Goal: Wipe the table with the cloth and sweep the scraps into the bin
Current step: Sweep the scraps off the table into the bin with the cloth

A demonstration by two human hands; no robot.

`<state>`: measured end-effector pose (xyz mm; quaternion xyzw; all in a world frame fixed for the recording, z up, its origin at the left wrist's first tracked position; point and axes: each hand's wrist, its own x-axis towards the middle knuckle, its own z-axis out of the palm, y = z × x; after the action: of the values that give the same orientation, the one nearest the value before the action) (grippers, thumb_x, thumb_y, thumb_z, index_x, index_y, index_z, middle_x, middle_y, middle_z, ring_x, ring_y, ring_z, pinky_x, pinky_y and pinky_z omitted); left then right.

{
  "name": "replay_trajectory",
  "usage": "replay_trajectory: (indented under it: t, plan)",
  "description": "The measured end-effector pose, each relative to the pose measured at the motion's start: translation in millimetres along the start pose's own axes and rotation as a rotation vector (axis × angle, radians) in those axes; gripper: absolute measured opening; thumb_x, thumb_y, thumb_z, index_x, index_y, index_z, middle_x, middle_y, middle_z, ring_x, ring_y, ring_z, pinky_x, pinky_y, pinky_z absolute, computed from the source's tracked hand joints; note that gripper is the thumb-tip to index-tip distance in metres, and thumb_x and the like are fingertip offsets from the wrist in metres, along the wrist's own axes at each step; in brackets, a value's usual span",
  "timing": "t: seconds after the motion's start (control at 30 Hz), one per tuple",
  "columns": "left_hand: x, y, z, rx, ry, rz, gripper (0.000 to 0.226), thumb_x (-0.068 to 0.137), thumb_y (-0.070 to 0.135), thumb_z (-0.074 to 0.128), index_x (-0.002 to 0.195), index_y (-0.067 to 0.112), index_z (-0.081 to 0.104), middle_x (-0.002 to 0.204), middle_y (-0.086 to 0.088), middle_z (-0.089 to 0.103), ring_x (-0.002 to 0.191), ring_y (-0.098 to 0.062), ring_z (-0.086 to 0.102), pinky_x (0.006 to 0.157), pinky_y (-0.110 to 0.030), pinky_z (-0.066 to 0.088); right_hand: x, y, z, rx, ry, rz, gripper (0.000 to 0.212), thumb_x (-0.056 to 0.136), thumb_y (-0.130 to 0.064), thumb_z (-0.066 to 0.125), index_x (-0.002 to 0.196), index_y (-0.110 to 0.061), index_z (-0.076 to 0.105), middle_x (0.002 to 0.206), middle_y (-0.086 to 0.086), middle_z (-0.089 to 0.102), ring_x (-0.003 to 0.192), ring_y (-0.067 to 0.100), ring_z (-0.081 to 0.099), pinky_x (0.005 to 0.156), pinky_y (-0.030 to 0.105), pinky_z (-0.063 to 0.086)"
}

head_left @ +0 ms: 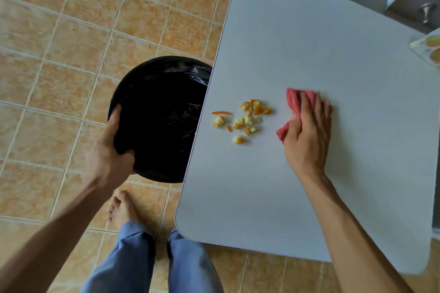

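A pale grey table (309,43) fills the right side of the view. Several orange and yellow peel scraps (245,120) lie close to its left edge. My right hand (309,131) presses a folded pink cloth (294,101) flat on the table, just right of the scraps. A round bin lined with a black bag (162,112) sits partly under the table's left edge, below the scraps. My left hand (112,152) grips the bin's near rim, thumb inside. A few scraps lie inside the bin.
An orange-tiled floor (59,54) surrounds the bin. My bare foot (121,209) and blue trouser legs stand by the table's near corner. A patterned plate (428,47) sits at the table's right edge. A cabinet with a metal knob (427,13) stands behind.
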<state>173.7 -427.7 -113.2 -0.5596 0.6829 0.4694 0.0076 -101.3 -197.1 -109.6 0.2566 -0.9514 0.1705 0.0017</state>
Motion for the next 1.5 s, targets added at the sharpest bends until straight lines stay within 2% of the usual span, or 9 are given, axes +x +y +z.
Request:
replay_trajectory:
  t: [0.2,0.37,0.63,0.77,0.9,1.03,1.17,1.33,1.5]
  plan:
    - [-18.6,-0.4,10.1,-0.132,0.007,-0.009,0.106,0.063,0.006,0.048,0.141,0.069,0.015,0.131,0.012,0.049,0.109,-0.028,0.059,0.071,-0.059,0.059,-18.8,-62.4,22.0,0.049,-0.053,-0.202,0.053,0.097,-0.011,0.04,0.149,-0.005,0.046,0.159,0.021,0.038,0.151,0.04,0.028,0.127,0.052,0.015]
    - [-27.9,-1.4,16.3,-0.082,0.073,-0.032,0.104,0.074,-0.01,0.054,0.152,0.048,0.018,0.133,-0.009,0.062,0.102,-0.033,0.061,0.078,-0.046,0.054,-42.6,-106.2,37.7,0.045,-0.058,-0.161,0.052,0.1,-0.01,0.039,0.151,-0.005,0.043,0.162,0.018,0.034,0.153,0.037,0.024,0.128,0.051,0.015]
    - [-30.5,-1.9,23.5,-0.161,-0.007,-0.001,0.105,0.073,-0.008,0.05,0.15,0.055,0.016,0.14,0.002,0.056,0.089,-0.019,0.065,0.065,-0.042,0.058,-60.9,-154.4,49.2,0.138,-0.12,-0.303,0.058,0.093,-0.007,0.038,0.151,-0.004,0.043,0.162,0.016,0.035,0.154,0.033,0.024,0.128,0.048,0.016]
    - [-31.7,-0.1,25.3,-0.145,-0.009,-0.006,0.104,0.074,-0.007,0.05,0.15,0.055,0.016,0.128,0.003,0.061,0.074,-0.01,0.062,0.061,-0.047,0.055,-61.2,-137.5,39.4,0.328,-0.248,-0.46,0.057,0.096,0.0,0.037,0.152,-0.008,0.042,0.166,0.003,0.027,0.155,0.025,0.023,0.117,0.055,0.039]
    - [-31.9,-2.1,23.4,-0.154,-0.013,-0.001,0.102,0.075,-0.009,0.049,0.151,0.052,0.018,0.14,0.0,0.057,0.072,0.001,0.055,0.064,-0.048,0.056,-47.6,-101.7,18.9,0.469,-0.197,-0.314,0.06,0.099,-0.002,0.038,0.155,-0.025,0.035,0.167,-0.009,0.023,0.137,0.041,0.051,0.083,0.046,0.063]
    - [-32.1,-8.1,22.3,-0.176,-0.014,0.001,0.103,0.074,-0.01,0.049,0.152,0.049,0.018,0.133,0.01,0.055,0.073,0.008,0.05,0.066,-0.045,0.056,-65.3,-60.3,7.5,0.119,0.006,-0.057,0.051,0.1,-0.011,0.033,0.148,-0.008,0.049,0.161,0.011,0.038,0.146,0.038,0.038,0.115,0.057,0.038]
    - [-32.8,-13.5,23.5,-0.19,-0.012,-0.028,0.102,0.076,-0.01,0.05,0.152,0.049,0.017,0.12,0.015,0.05,0.068,0.009,0.045,0.073,-0.054,0.056,-106.0,-82.9,24.4,0.063,0.112,0.07,0.047,0.1,-0.009,0.038,0.144,-0.002,0.052,0.156,0.023,0.042,0.148,0.04,0.034,0.12,0.056,0.029]
    - [-36.2,-14.4,25.6,-0.204,-0.031,-0.014,0.099,0.068,0.006,0.048,0.152,0.049,0.017,0.144,0.008,0.05,0.089,-0.007,0.057,0.07,-0.038,0.055,-111.8,-159.9,46.4,0.167,-0.024,-0.149,0.065,0.082,0.0,0.051,0.147,-0.004,0.049,0.156,0.014,0.045,0.152,0.034,0.03,0.126,0.051,0.022]
    - [-35.4,-13.9,22.7,-0.187,-0.045,-0.009,0.102,0.062,0.01,0.044,0.149,0.055,0.017,0.11,0.022,0.06,0.076,-0.019,0.065,0.057,-0.046,0.055,-82.9,-175.7,50.6,0.372,-0.06,-0.289,0.06,0.089,0.013,0.053,0.147,-0.001,0.048,0.153,0.012,0.049,0.149,0.032,0.035,0.124,0.049,0.028]
